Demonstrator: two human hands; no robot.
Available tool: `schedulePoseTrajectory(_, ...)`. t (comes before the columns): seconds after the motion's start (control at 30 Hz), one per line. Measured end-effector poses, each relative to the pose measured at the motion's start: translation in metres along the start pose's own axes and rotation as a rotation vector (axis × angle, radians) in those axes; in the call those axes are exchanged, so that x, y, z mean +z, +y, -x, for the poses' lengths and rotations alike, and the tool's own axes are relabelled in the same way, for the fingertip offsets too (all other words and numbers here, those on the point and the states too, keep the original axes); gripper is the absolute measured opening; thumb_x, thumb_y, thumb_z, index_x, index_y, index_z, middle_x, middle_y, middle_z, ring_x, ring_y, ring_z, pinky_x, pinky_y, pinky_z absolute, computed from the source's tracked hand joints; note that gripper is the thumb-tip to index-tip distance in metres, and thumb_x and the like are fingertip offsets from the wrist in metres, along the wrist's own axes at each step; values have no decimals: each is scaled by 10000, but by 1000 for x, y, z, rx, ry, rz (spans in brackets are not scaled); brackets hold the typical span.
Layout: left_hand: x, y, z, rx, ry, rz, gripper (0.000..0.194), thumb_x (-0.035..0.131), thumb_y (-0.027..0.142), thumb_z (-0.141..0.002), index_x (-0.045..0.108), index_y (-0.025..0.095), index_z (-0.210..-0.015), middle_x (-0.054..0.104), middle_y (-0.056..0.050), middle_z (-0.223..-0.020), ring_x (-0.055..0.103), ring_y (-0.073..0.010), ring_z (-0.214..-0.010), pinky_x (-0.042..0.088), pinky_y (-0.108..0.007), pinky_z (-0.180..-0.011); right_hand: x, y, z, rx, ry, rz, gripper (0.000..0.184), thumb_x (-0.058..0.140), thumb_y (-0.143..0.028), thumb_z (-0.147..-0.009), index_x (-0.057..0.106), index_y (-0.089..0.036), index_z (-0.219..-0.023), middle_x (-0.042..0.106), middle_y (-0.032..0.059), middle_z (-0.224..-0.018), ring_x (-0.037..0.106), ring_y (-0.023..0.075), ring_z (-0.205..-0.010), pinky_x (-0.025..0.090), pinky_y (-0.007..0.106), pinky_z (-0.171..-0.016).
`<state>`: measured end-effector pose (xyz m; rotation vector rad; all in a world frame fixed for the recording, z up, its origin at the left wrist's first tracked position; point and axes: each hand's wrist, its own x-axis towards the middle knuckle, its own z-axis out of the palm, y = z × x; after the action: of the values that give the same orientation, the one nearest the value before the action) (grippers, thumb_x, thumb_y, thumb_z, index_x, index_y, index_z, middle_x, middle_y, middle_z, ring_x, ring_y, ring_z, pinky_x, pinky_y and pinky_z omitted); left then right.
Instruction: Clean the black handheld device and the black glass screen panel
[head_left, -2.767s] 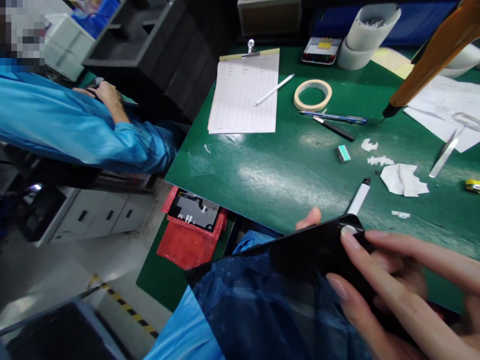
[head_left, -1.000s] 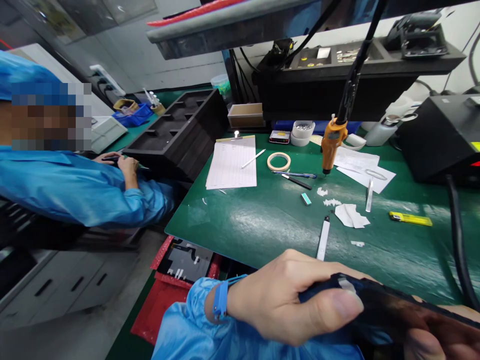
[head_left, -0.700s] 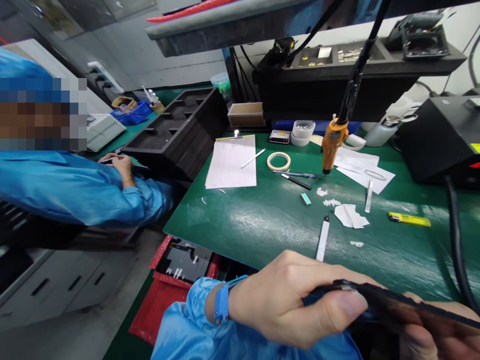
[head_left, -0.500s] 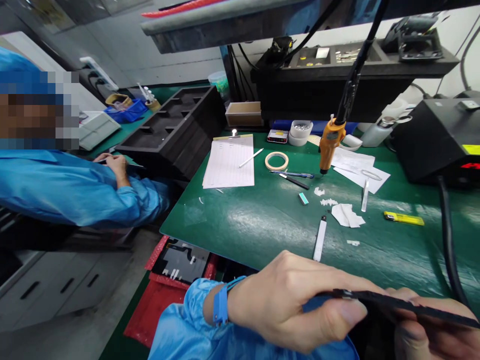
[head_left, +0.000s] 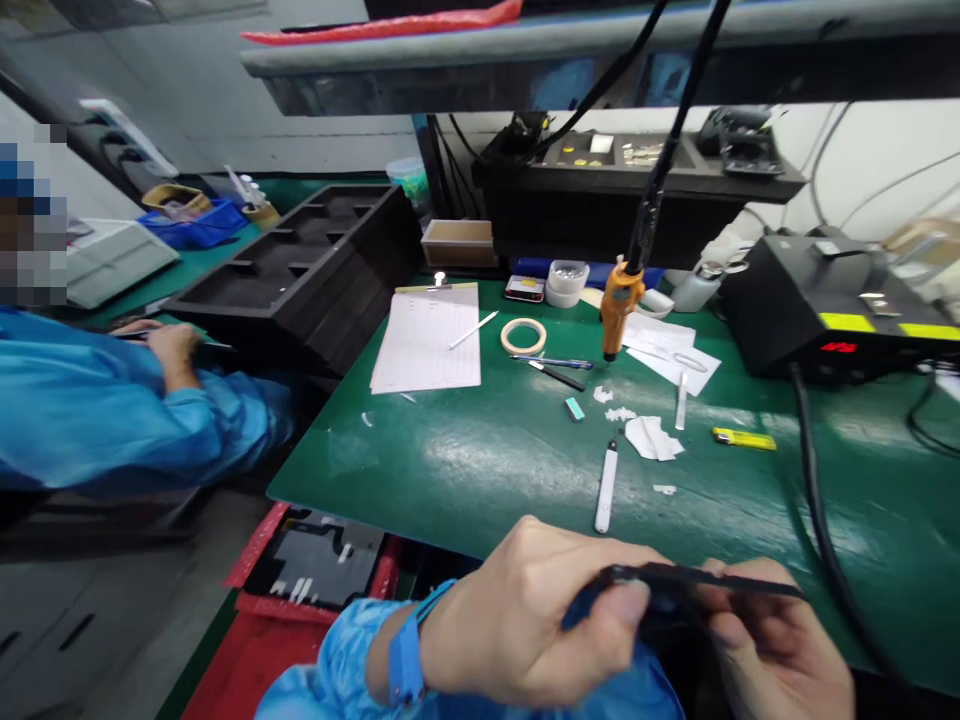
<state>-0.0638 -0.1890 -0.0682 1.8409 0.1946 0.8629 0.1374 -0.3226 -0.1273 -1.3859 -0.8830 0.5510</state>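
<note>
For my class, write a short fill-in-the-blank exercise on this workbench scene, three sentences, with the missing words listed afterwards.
1. The left hand and the right hand together hold a thin ____ panel edge-on.
2. The roll of tape lies on the green mat just to the ____ of the clipboard.
3. The orange screwdriver hangs tip-down from a ____ cable.

Missing words: black; right; black

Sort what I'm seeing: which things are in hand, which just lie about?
In hand:
thin black flat panel, gripped by left hand and right hand

Lying about:
white pen-shaped tool
beige tape roll
yellow utility knife
clipboard with paper form
torn white paper scraps
</note>
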Motion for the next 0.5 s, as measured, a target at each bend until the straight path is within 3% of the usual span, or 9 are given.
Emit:
schedulePoseTrajectory(0.03,-1,1,2,-21,14,-22,343,579,164,-1119,831,-4,-1280,894,-172,-1042,890,-239,-893,642,-237,-806,0,-1,-4,13,-64,-13,488,982,-703,-875,806,-250,-923,762,44,-786,772,207,-691,639,233,-622)
schedulePoseTrajectory(0.1,-5,2,10,-85,53,-89,322,541,165,-1139,853,101,-1182,866,-87,-907,850,-194,-802,608,-219,-748,-4,-5,-19,101,-113,-80,692,1025,-846,-686,826,-231,-932,762,76,-762,755,235,-639,629,276,-561)
schedulePoseTrajectory(0.17,-9,0,21,-161,102,-167,360,506,167,-1158,835,182,-1013,794,-25,-774,778,-164,-705,574,-215,-703,-16,-7,-42,211,7,-172,881,1102,-854,-461,832,-225,-1017,779,102,-792,747,273,-625,629,333,-523)
schedulePoseTrajectory(0.2,-11,-3,29,-196,136,-205,385,501,169,-1162,805,199,-928,766,-12,-745,747,-156,-683,564,-212,-700,-25,-7,-58,234,120,-204,897,1127,-807,-443,817,-232,-1058,780,94,-816,720,261,-597,607,338,-486)
schedulePoseTrajectory(0.27,-16,-11,46,-258,220,-284,429,522,197,-1161,710,209,-776,689,10,-678,659,-138,-623,535,-204,-668,-52,-5,-96,221,305,-234,883,1106,-770,-534,774,-245,-1161,772,52,-939,658,183,-612,541,271,-460)
schedulePoseTrajectory(0.37,-19,-26,72,-349,364,-382,501,575,310,-1152,562,212,-660,571,27,-623,505,-128,-572,467,-209,-592,-101,2,-161,267,537,-254,420,843,-562,-1047,680,-176,-1042,674,1,-940,535,83,-624,470,188,-514)
schedulePoseTrajectory(0.4,-19,-30,80,-379,403,-398,524,583,356,-1152,542,214,-650,544,30,-620,466,-129,-570,449,-215,-578,-116,5,-182,280,604,-250,347,761,-503,-1130,680,-170,-1073,656,-4,-945,528,85,-638,463,188,-523)
schedulePoseTrajectory(0.5,-17,-37,94,-454,481,-405,581,594,482,-1150,534,215,-637,489,36,-619,390,-132,-575,424,-224,-564,-149,15,-231,285,750,-204,282,738,-459,-1161,704,-185,-1215,679,18,-1033,598,120,-728,538,228,-587)
